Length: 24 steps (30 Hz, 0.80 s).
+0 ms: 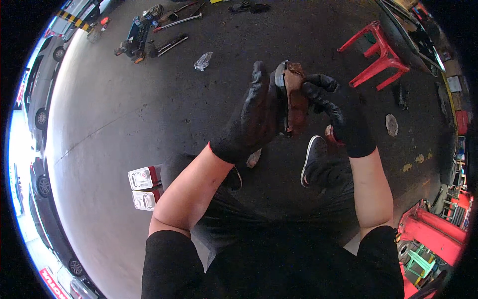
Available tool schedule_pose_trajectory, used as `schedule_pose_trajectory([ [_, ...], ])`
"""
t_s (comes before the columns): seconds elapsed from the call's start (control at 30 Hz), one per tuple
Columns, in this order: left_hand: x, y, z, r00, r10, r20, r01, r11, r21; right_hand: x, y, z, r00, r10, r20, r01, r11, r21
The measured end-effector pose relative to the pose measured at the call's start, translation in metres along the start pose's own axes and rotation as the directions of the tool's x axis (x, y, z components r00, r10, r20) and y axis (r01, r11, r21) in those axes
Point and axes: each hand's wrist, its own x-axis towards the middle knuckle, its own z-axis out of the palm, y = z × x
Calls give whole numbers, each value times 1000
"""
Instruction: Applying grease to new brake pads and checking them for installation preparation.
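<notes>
My left hand point(249, 112), in a black glove, grips what looks like a brake pad point(297, 102) held upright in front of me. It has a dark backing plate with a metal edge on the left and a brownish face on the right. My right hand point(338, 107), also black-gloved, is at the brown side with bent fingers. Its fingertips lie close to or against the pad's upper right edge; whether they pinch anything is hidden. A red round object point(330, 133) shows partly behind my right hand.
Left of my leg stand two red containers with silver tops point(142, 178). Tools point(172, 22) and a blue-black toolbox or jack point(135, 40) lie far left. Crumpled clear plastic point(203, 61) is on the floor point(199, 104). A red stool point(378, 55) stands far right, a red cart point(433, 234) near right.
</notes>
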Motion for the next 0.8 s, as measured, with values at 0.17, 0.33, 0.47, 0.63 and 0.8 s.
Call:
schedule_pose_trajectory([
  [0.17,-1,-2,9,999,44,-7,-42,983,179,-1,-3,0,1000,24,-9,-25,999,-28],
  [0.33,-1,-1,10,997,66,42,-73,981,182,-1,-2,4,999,33,-26,-35,998,-48],
  [0.47,-5,-6,8,996,66,-61,-59,991,120,0,-1,6,1000,3,-22,-3,1000,2],
  [0.63,-9,0,2,996,69,-49,-50,948,313,0,-5,2,999,24,-24,-22,998,64],
  [0.8,-10,-3,7,958,285,39,-262,809,525,-3,-7,2,998,-16,-65,18,999,36],
])
